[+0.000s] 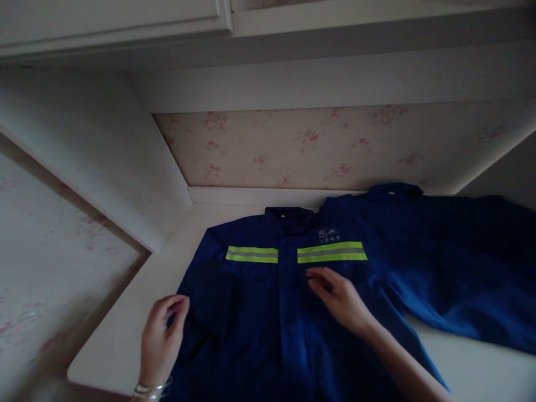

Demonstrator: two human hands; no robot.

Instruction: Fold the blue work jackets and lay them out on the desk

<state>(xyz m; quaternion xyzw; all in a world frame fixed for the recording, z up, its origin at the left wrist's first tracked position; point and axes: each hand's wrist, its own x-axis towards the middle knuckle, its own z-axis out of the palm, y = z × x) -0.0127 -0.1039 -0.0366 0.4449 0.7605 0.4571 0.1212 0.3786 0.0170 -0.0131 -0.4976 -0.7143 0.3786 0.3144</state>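
Observation:
A dark blue work jacket [255,301] lies front up, its collar at the back, with yellow-green and grey reflective bands across the chest. At the outer edge of its left-hand sleeve in view, my left hand [161,335] is closed, thumb and fingers together; blue shows through the loop they form. Whether cloth is pinched there is hidden. My right hand [341,296] is over the jacket front, just under the band with the printed logo [329,234]. Its thumb and fingertips come together in a pinch, and anything between them is too small to make out.
Another dark blue garment [456,251] lies to the right, touching the jacket. Both rest on a white tabletop [121,318] with a rounded front corner. A white side panel [104,139] rises at the left, and a cabinet [113,22] overhangs above. Floral wallpaper [285,145] covers the back.

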